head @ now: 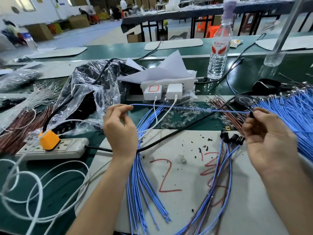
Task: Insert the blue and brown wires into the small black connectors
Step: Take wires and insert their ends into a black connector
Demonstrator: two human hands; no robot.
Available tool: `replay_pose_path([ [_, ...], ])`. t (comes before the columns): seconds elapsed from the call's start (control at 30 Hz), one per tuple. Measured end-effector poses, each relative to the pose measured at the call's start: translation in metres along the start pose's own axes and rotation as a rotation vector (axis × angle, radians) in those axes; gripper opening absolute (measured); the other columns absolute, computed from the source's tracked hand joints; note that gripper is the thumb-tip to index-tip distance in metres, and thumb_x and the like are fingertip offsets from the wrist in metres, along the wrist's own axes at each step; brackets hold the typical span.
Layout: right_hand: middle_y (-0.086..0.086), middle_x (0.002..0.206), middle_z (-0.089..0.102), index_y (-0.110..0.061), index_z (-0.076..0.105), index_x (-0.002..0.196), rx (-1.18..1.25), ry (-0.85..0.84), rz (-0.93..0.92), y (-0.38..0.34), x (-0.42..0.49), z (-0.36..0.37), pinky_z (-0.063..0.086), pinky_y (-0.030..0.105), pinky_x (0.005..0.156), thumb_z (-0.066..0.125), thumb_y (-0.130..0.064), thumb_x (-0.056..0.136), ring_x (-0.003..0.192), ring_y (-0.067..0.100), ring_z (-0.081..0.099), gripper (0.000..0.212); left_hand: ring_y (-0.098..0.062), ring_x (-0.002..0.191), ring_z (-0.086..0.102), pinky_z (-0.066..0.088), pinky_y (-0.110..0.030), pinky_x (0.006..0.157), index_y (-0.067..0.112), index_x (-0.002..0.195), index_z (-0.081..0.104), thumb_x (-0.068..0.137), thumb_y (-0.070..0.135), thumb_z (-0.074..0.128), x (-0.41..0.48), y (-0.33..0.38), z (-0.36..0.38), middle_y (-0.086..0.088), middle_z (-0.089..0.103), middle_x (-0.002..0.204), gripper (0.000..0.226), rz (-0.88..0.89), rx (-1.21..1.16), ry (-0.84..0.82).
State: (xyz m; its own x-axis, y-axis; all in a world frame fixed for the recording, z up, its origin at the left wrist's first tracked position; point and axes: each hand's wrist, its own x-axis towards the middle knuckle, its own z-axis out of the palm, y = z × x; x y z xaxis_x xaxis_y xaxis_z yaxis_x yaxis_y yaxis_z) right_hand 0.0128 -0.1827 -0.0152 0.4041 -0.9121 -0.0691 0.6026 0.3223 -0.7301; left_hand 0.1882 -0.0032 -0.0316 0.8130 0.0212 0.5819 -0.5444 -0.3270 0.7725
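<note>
Left hand (118, 126) is pinching one blue wire (186, 108), stretching it sideways along the bench's (64, 189) near edge to the small black connector (251, 114) my right hand (267, 138) is pinching.

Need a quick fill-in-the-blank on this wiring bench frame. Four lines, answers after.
1. The wire stretched between the left hand and the right hand is ___.
2. The right hand's fingers pinch a small connector coloured ___.
3. The plug in the power strip is ___.
4. The large red numeral on the mat, nearer the left hand, reads ___.

Missing words: blue; black; orange; 2.
</note>
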Motion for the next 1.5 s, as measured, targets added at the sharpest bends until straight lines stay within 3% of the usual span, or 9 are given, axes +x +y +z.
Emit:
replay_pose_path([
  [0.23, -0.002, 0.067, 0.057, -0.021, 0.057, 0.082, -0.133, 0.082, -0.226, 0.0, -0.001, -0.003, 0.049, 0.017, 0.06, 0.061, -0.004, 0.089, 0.054, 0.004, 0.058, 0.019, -0.033, 0.133, 0.034, 0.014, -0.052, 0.112, 0.014, 0.088, 0.062, 0.077, 0.005, 0.06, -0.021, 0.012, 0.005, -0.008, 0.051, 0.129, 0.015, 0.119, 0.269, -0.051],
  [0.4, -0.011, 0.063, 0.064, -0.024, 0.065, 0.088, -0.326, 0.012, -0.318, 0.007, 0.0, -0.004, 0.049, 0.015, 0.062, 0.059, -0.006, 0.092, 0.055, 0.002, 0.057, 0.019, -0.027, 0.113, 0.053, 0.04, -0.044, 0.097, 0.006, 0.097, 0.066, 0.083, 0.003, 0.054, -0.047, 0.028, 0.012, -0.01, 0.058, 0.119, 0.018, 0.494, -0.067, -0.211],
  [0.5, -0.013, 0.07, 0.068, -0.032, 0.067, 0.089, -0.653, -0.239, -0.459, 0.02, -0.012, -0.003, 0.05, 0.014, 0.062, 0.065, -0.007, 0.088, 0.059, 0.004, 0.06, 0.025, -0.016, 0.109, 0.053, 0.044, -0.037, 0.094, 0.006, 0.112, 0.063, 0.087, 0.013, 0.057, -0.065, 0.037, 0.015, -0.003, 0.061, 0.115, 0.026, 0.563, -0.192, -0.38],
  [0.67, -0.014, 0.073, 0.067, -0.023, 0.069, 0.09, -0.95, -0.529, -0.573, 0.044, -0.031, -0.003, 0.046, 0.008, 0.064, 0.071, -0.002, 0.082, 0.066, 0.001, 0.063, 0.022, 0.004, 0.074, 0.045, 0.036, -0.006, 0.076, 0.014, 0.117, 0.064, 0.081, 0.004, 0.069, -0.075, 0.036, 0.019, 0.012, 0.061, 0.1, 0.037, 0.44, -0.213, -0.584],
  [1.0, -0.014, 0.082, 0.069, -0.03, 0.065, 0.097, -0.915, -0.566, -0.568, 0.041, -0.03, -0.002, 0.048, 0.009, 0.07, 0.072, -0.009, 0.081, 0.076, 0.003, 0.066, 0.027, -0.007, 0.06, 0.056, 0.047, -0.02, 0.06, 0.011, 0.098, 0.066, 0.086, 0.018, 0.067, -0.071, 0.033, 0.022, 0.004, 0.064, 0.068, 0.015, 0.246, -0.233, -0.644],
  [1.17, -0.012, 0.075, 0.068, -0.029, 0.065, 0.093, -0.967, -0.471, -0.628, 0.021, -0.017, -0.002, 0.045, 0.005, 0.068, 0.074, -0.019, 0.082, 0.07, 0.001, 0.063, 0.018, -0.004, 0.056, 0.052, 0.043, -0.015, 0.055, 0.011, 0.1, 0.066, 0.088, 0.024, 0.061, -0.071, 0.03, 0.023, 0.012, 0.057, 0.065, 0.019, 0.282, -0.19, -0.615],
  [1.3, -0.004, 0.084, 0.067, -0.025, 0.067, 0.094, -1.27, -0.082, -0.779, -0.022, 0.032, -0.034, 0.048, 0.018, 0.073, 0.054, -0.018, 0.087, 0.073, 0.017, 0.061, 0.016, -0.009, 0.065, 0.062, 0.05, -0.02, 0.058, 0.024, 0.103, 0.061, 0.09, 0.029, 0.059, -0.068, 0.023, 0.019, 0.008, 0.066, 0.071, 0.014, 0.2, -0.238, -0.577],
  [1.4, 0.019, 0.097, 0.066, -0.019, 0.069, 0.102, -1.608, 0.177, -0.504, -0.045, 0.064, -0.072, 0.052, 0.044, 0.076, 0.054, 0.001, 0.082, 0.082, 0.04, 0.06, 0.032, -0.009, 0.062, 0.063, 0.05, -0.018, 0.052, 0.035, 0.099, 0.056, 0.091, 0.026, 0.058, -0.069, 0.026, 0.02, 0.006, 0.065, 0.071, 0.012, 0.157, -0.296, -0.588],
  [1.5, 0.025, 0.098, 0.066, -0.013, 0.073, 0.095, -1.713, 0.244, -0.392, -0.05, 0.067, -0.082, 0.05, 0.047, 0.079, 0.062, 0.004, 0.078, 0.09, 0.045, 0.055, 0.026, -0.009, 0.063, 0.06, 0.054, -0.026, 0.056, 0.038, 0.1, 0.056, 0.089, 0.029, 0.055, -0.071, 0.026, 0.02, 0.009, 0.061, 0.071, 0.014, 0.12, -0.329, -0.641],
])
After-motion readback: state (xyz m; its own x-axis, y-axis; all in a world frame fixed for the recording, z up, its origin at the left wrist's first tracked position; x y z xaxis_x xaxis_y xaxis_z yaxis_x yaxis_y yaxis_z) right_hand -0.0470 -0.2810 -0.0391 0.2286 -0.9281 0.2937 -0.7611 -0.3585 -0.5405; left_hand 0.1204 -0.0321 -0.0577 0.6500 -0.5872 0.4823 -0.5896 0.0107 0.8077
